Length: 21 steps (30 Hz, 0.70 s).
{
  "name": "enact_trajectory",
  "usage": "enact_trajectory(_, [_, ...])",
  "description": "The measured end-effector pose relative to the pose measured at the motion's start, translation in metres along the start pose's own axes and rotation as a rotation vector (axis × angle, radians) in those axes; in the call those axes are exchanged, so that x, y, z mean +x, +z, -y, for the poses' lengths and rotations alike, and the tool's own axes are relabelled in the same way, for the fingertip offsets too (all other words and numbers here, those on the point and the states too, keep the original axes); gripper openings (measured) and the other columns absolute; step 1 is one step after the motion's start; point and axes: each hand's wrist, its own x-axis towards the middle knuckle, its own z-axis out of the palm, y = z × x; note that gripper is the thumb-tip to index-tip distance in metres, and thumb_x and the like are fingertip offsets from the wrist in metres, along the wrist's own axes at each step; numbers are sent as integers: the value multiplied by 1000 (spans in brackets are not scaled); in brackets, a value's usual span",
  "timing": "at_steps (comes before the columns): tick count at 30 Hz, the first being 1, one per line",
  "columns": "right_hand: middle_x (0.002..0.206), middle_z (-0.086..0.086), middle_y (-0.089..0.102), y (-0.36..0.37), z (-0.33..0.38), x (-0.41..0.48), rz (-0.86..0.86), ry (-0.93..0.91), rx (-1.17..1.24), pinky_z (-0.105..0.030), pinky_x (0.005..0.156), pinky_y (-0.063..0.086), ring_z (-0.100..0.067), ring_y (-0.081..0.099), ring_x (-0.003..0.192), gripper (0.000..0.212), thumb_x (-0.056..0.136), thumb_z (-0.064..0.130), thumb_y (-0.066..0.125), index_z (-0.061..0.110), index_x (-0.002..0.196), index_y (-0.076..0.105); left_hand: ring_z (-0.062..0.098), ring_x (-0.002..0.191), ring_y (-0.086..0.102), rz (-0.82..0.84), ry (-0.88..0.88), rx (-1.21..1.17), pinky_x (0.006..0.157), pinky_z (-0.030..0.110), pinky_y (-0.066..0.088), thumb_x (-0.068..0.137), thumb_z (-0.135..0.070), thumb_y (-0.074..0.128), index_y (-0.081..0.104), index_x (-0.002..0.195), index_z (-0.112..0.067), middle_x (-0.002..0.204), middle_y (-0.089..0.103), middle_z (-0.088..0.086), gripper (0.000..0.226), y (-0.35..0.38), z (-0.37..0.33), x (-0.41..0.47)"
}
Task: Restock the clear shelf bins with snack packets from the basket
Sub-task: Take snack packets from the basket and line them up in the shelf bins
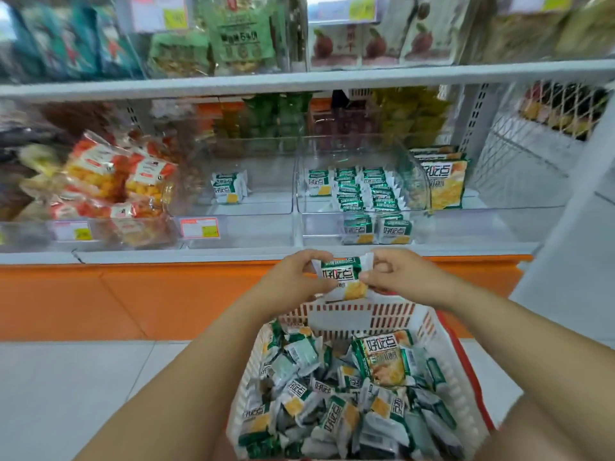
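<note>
Snack packets, green and white, are seen heaped in a white slotted basket, with a pale tiled floor below, before a shop shelf on an orange base. Along the shelf's front edge, a clear centre bin is occupied by a single upright packet at its back, while a clear right bin is filled with rows of the same packets, two more being stood against its front wall. Orange-and-yellow bags are piled towards the shelf's left end, and larger packs are stood just beyond the right bin. An upper shelf of blurred goods is seen above. One packet is held over the basket's far rim, below the right bin's front edge. It is pinched at its left edge by the curled fingers of the left hand and at its right edge by those of the right hand. A larger bag is seen lying among the loose packets.
</note>
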Motion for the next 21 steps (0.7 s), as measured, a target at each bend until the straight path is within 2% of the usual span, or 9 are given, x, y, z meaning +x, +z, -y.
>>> enact_trajectory(2, [106,3,58,-6,15,-1,-72,-25,-89,-31,77,52,-13,57,95,39,87,28,66,26,122,49,16,75,64,-88,56,-43,72,30,53,85,-24,70,51,124,-32,90,53,-4,45,-7,-10,-1])
enact_trajectory(4, [121,10,52,-11,32,4,-166,-126,-226,-27,86,47,-8,50,108,50,83,33,70,30,127,46,19,81,67,-171,116,-27,82,40,54,83,-23,72,49,122,-35,99,53,-2,46,-13,-19,4])
enact_trajectory(6, [121,10,56,-15,48,14,-233,-231,-343,-26,90,43,-7,51,110,41,82,34,70,28,119,52,22,84,68,-227,180,-28,82,39,55,83,-21,72,49,123,-35,106,54,2,48,-17,-26,11])
enact_trajectory(7, [117,10,58,-17,55,21,-253,-259,-405,-27,90,44,-8,53,109,36,82,32,70,26,114,55,21,84,68,-254,210,-33,76,30,56,84,-19,71,49,125,-34,107,55,3,49,-19,-26,17])
enact_trajectory(9, [110,9,60,-23,64,39,-275,-278,-495,-31,89,45,-11,54,104,30,82,29,71,23,108,58,16,86,67,-312,252,-46,59,12,48,85,-18,69,49,126,-32,106,58,-1,48,-24,-25,28])
enact_trajectory(11, [105,9,59,-31,67,62,-311,-283,-535,-27,85,40,-10,50,101,28,81,27,72,22,106,59,6,93,63,-398,276,-97,68,8,46,87,-18,67,52,125,-29,105,60,-11,43,-32,-23,43])
enact_trajectory(14, [98,11,57,-45,64,105,-462,-238,-458,-23,75,34,-9,49,96,24,80,24,73,23,98,58,-2,103,50,-588,274,-98,85,14,39,90,-20,63,55,124,-27,111,56,-19,36,-49,-18,71])
enact_trajectory(18, [106,0,61,-49,41,181,-588,-131,-318,-26,78,39,-16,54,100,24,81,23,74,19,98,57,1,108,48,-679,203,-121,88,16,35,93,-21,58,53,128,-23,120,54,-14,35,-64,0,100])
enact_trajectory(21, [110,-3,61,-50,21,230,-574,-80,-303,-24,77,36,-15,53,98,25,81,22,73,18,101,58,7,110,55,-679,140,-166,87,17,38,94,-21,57,55,127,-22,116,58,-11,34,-64,14,116])
